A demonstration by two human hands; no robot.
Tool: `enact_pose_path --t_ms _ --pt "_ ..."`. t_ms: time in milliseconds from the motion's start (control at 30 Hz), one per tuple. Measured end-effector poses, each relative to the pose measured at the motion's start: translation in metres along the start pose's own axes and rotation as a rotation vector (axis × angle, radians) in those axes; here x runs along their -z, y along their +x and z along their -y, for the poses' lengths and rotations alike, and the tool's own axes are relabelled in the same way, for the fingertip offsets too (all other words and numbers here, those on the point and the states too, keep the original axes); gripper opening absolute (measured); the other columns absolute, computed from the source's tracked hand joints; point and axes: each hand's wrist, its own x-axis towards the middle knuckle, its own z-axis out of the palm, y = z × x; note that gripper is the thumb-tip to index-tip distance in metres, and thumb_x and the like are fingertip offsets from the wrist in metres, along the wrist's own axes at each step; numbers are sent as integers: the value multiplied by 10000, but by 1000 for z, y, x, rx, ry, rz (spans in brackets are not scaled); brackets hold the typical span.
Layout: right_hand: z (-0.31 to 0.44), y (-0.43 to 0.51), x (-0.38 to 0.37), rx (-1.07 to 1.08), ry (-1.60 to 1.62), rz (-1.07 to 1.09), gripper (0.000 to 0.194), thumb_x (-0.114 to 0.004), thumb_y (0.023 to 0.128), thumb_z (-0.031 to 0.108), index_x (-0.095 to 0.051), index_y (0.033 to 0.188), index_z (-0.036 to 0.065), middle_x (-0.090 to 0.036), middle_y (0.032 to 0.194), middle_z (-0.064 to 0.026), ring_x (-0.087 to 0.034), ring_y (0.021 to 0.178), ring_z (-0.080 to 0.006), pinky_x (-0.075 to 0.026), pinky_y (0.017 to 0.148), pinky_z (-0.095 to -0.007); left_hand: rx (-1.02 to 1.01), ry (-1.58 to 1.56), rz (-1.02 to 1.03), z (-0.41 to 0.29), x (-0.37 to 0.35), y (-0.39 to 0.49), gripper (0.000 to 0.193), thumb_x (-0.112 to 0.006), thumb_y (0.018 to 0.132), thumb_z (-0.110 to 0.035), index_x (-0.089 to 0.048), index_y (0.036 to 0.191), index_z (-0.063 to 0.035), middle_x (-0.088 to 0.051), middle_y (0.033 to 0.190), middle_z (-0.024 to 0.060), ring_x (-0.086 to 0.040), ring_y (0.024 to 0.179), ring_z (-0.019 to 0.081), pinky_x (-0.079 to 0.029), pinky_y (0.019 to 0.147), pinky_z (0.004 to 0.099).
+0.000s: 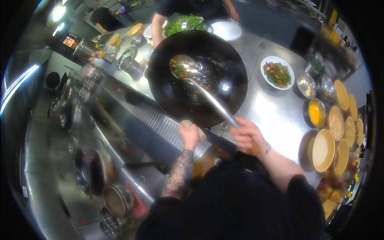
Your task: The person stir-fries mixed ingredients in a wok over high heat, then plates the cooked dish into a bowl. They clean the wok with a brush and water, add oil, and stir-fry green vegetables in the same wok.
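A large black wok (231, 63) is held up over the steel counter. My left hand (189, 136) grips its near edge through a folded light cloth (186, 123). My right hand (247, 136) is closed around the handle of a long metal ladle (216, 103). The ladle's bowl lies over the wok's inner left side, with some green and brown food in it. Oil shines on the wok's inside, and small bits of food stick there. To the right of the wok, a white plate (277, 73) holds a stir-fry of brown pieces and green peppers.
Metal bowls, one with yellow liquid (315, 112), and several yellow bowls (323, 150) line the right side. Beyond the wok a person (192, 9) stands by leafy greens (183, 24) and an empty white plate (226, 30). A perforated steel strip (156, 120) runs along the counter's left edge.
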Motion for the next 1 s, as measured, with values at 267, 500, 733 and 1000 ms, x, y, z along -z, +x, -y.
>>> enact_pose_path --t_ms 267,500,733,1000 --pt "69 -18 -51 -79 -1293 -680 516 -542 846 -74 -534 1358 -133 -563 582 -45 -534 430 -113 -447 411 -281 -110 83 -55 -35 4 -27 296 -624 780 -53 -574 1020 112 -670 986 240 -665 933 335 -522 865 419" --pt "39 16 -95 0 -647 -373 326 -576 902 -42 -547 1225 -69 -540 616 -39 -530 465 -116 -448 421 -277 -297 265 -119 -21 1 -41 387 -649 748 -71 -579 1069 134 -659 1006 314 -642 954 473 -498 903 511" --pt "37 34 -69 39 -389 -139 428 -519 945 -90 -481 1366 -22 -541 799 -40 -498 538 -62 -415 415 -220 -180 134 -49 -42 1 -40 393 -647 770 -43 -590 1131 100 -690 1046 264 -683 983 378 -520 914 443" --pt "51 21 -64 138 -407 -36 389 -564 945 -70 -513 1327 -19 -534 774 -37 -494 535 -74 -408 424 -228 -154 -48 6 9 7 -8 375 -636 796 -14 -570 1153 77 -680 1038 175 -659 954 258 -528 884 384"
